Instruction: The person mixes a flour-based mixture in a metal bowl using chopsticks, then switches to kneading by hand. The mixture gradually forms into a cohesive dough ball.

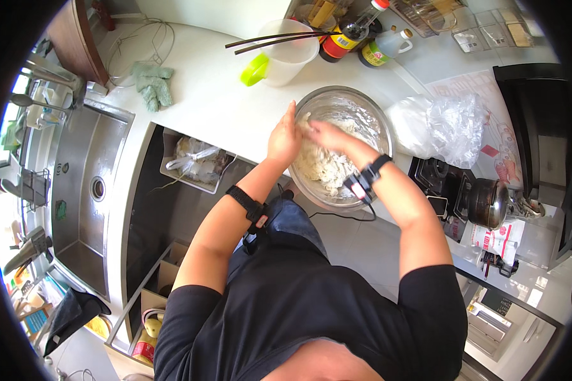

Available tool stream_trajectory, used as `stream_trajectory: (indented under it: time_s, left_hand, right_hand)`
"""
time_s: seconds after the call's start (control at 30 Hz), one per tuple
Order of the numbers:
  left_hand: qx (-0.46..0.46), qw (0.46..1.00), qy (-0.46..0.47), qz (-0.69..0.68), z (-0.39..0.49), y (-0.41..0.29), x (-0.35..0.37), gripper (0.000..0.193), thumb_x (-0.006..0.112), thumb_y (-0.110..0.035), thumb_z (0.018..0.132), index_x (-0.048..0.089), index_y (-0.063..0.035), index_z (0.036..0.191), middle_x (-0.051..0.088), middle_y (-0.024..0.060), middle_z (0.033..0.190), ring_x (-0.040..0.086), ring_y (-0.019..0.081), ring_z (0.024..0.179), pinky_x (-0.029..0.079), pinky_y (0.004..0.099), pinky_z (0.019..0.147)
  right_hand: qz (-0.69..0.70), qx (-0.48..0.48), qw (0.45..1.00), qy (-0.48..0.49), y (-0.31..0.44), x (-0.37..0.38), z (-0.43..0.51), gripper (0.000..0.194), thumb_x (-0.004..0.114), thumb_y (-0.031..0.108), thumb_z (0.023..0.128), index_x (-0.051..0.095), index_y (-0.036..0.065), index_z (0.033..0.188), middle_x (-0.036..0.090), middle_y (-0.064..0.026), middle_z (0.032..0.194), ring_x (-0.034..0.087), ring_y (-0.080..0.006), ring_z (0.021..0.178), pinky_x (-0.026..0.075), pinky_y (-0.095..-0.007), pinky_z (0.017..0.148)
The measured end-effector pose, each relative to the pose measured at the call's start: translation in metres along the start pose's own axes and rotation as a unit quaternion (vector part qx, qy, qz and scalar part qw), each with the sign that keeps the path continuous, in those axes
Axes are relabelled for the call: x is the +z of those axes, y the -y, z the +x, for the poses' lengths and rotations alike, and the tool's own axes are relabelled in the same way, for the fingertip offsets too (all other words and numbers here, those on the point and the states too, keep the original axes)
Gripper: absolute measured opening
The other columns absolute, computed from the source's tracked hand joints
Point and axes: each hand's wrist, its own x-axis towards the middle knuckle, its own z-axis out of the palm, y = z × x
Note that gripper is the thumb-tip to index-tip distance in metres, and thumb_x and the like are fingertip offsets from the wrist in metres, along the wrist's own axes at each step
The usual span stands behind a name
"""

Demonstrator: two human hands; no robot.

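A large stainless steel mixing bowl (369,114) stands at the counter's front edge. Shaggy, floury dough (328,167) lies inside it, with white residue smeared up the wall. My left hand (286,138) is at the bowl's left rim, its fingers stretched out and palm turned inward; nothing shows in its grasp. Over the dough, my right hand (331,135) reaches in from the right, with its fingers close to the left palm. Motion blurs that hand, so whether dough is between its fingers is unclear. Both wrists wear black straps with small devices.
Black chopsticks (281,40) lie across a green-handled plastic jug (291,59), near sauce bottles (345,40). Right of the bowl are a clear plastic bag (450,126) and a pot (484,205) by the stove. A waste bin (195,183), sink (93,147) and green cloth (152,83) lie left.
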Motion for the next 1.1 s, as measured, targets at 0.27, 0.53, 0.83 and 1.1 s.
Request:
stream_trajectory:
  time_s: [0.27, 0.53, 0.83, 1.1]
  left_hand:
    - [-0.020, 0.999, -0.006, -0.028, 0.000, -0.005, -0.001, 0.054, 0.043, -0.003, 0.081, 0.025, -0.0015, 0.132, 0.048, 0.0268, 0.115, 0.050, 0.0398, 0.102, 0.041, 0.0409, 0.086]
    - [-0.013, 1.000, -0.010, -0.018, -0.002, -0.003, 0.000, 0.053, 0.042, -0.005, 0.081, 0.026, -0.0033, 0.132, 0.048, 0.0256, 0.117, 0.050, 0.0387, 0.103, 0.041, 0.0406, 0.086]
    - [-0.050, 0.998, -0.004, -0.046, 0.002, -0.007, -0.003, 0.052, 0.042, -0.007, 0.080, 0.031, -0.0049, 0.131, 0.051, 0.0231, 0.114, 0.050, 0.0359, 0.103, 0.040, 0.0386, 0.088]
    - [-0.049, 0.998, -0.010, -0.038, 0.000, -0.005, -0.001, 0.052, 0.044, -0.007, 0.080, 0.031, -0.0063, 0.131, 0.052, 0.0234, 0.111, 0.052, 0.0368, 0.099, 0.042, 0.0402, 0.084]
  right_hand:
    - [-0.263, -0.166, 0.948, -0.058, -0.011, 0.054, -0.117, 0.055, 0.041, 0.044, 0.087, 0.048, -0.001, 0.117, 0.019, -0.0174, 0.141, 0.014, -0.0325, 0.132, 0.009, -0.0421, 0.108]
    - [-0.263, -0.118, 0.957, 0.038, -0.029, 0.043, -0.063, 0.048, 0.037, 0.040, 0.090, 0.061, -0.002, 0.092, 0.040, -0.0209, 0.127, 0.022, -0.0321, 0.128, 0.017, -0.0425, 0.105]
    - [0.099, -0.023, 0.993, -0.063, -0.020, -0.014, 0.009, 0.027, 0.057, 0.025, 0.082, 0.059, 0.000, 0.091, 0.061, -0.0108, 0.087, 0.056, -0.0169, 0.079, 0.045, -0.0293, 0.069]
    - [-0.093, -0.160, 0.982, 0.035, -0.004, 0.024, -0.031, 0.028, 0.049, 0.022, 0.085, 0.056, 0.001, 0.101, 0.056, -0.0155, 0.107, 0.054, -0.0284, 0.096, 0.042, -0.0366, 0.082]
